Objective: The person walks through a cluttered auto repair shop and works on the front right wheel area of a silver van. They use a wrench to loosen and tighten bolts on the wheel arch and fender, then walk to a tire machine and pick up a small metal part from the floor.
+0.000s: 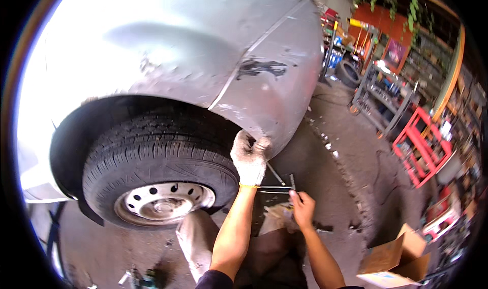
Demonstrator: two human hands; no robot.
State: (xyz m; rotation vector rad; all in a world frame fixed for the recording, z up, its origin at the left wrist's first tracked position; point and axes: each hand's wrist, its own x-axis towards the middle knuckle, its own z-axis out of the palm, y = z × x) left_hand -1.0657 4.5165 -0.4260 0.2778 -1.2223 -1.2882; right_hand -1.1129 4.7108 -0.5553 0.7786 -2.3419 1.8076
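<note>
Below the bumper (284, 98), right hand (303, 207) grasps T-handle tool (293, 183), long axis left-right; left hand (249, 162) at bumper edge, grip unclear.

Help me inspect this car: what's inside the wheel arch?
The wheel arch holds a black tire on a pale wheel with round holes. The tire hides whatever lies behind it.

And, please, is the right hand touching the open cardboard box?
Apart. The head view shows floor between the right hand and the cardboard box.
</note>
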